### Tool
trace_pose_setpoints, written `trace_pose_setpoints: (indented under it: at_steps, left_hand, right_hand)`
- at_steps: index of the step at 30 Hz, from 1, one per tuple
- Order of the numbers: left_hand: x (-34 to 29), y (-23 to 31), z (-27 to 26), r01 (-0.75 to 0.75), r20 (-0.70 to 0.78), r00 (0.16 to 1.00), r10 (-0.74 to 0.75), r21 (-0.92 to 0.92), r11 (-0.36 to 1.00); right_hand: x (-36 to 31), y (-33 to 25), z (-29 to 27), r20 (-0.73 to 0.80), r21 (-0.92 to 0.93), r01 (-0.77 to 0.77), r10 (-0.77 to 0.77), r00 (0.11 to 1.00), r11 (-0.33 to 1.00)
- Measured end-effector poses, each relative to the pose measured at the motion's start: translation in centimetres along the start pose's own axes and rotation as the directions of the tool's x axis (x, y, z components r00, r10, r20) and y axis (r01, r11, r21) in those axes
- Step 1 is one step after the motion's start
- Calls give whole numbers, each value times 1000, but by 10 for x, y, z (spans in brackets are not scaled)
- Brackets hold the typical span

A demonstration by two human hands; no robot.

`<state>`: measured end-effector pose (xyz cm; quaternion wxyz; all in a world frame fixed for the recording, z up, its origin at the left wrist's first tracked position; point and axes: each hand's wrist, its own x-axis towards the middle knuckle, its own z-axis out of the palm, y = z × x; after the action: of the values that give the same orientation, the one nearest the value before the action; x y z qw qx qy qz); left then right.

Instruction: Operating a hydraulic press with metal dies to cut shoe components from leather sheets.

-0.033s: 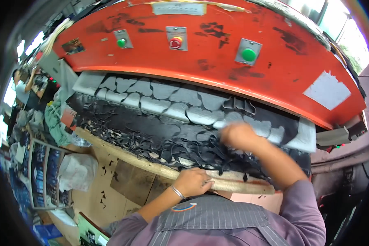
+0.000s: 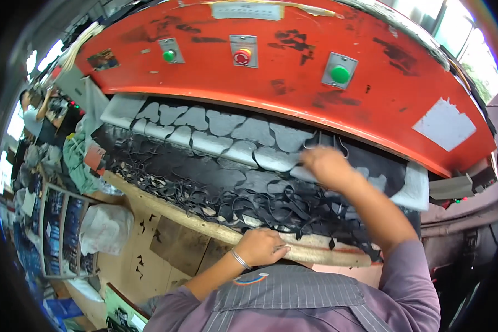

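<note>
My right hand (image 2: 327, 167) is above the press bed with its fingers bent together; whatever they hold is hidden under them. Just beyond it lies a thin metal cutting die (image 2: 326, 143), partly covered by the hand. A black sheet (image 2: 380, 159) spreads to the right of the die. Left of the hand, rows of rounded grey cut-out shapes (image 2: 249, 130) are divided by narrow black strips. At the front, my left hand (image 2: 260, 247) is curled on the pale wooden rail (image 2: 177, 212), thumb stretched to the right. Tangled black offcut strips (image 2: 260, 205) lie between rail and bed.
The orange-red press beam (image 2: 293, 72) spans the far side, with a red stop button (image 2: 242, 56) and green buttons (image 2: 339, 74). A rack (image 2: 66, 232) and a white plastic bag (image 2: 106, 228) stand left. Another person (image 2: 34, 116) is at the far left.
My right hand has moved slightly away from me, up to the cutting die, and now covers part of it. The left hand stays on the rail.
</note>
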<state>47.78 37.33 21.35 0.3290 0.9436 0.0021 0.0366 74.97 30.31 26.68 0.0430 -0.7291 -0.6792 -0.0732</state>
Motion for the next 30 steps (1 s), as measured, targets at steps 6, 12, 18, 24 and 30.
trace_pose_setpoints:
  at_steps: [6, 12, 18, 24, 30]
  left_hand:
    - [39, -9, -2, 35, 29, 999, -30, -220, 975]
    - [123, -17, -33, -70, -375, 925, -57, -317, 946]
    - [217, -44, -13, 60, -337, 925, -177, -329, 943]
    - [278, -50, 48, 183, -260, 943, -206, -111, 977]
    - [282, -45, 47, 175, -215, 957, -194, -105, 979]
  right_hand:
    - [50, 94, 19, 408, -14, 115, -100, 908, 993]
    - [31, 135, 4, 64, -24, -336, 337, 939, 941]
    - [-45, 149, 40, 265, 553, -815, 891, 369, 174]
    - [-103, 123, 65, -106, 541, -698, 860, 498, 470]
    - [-122, 134, 75, -172, 479, -520, 657, 734, 707]
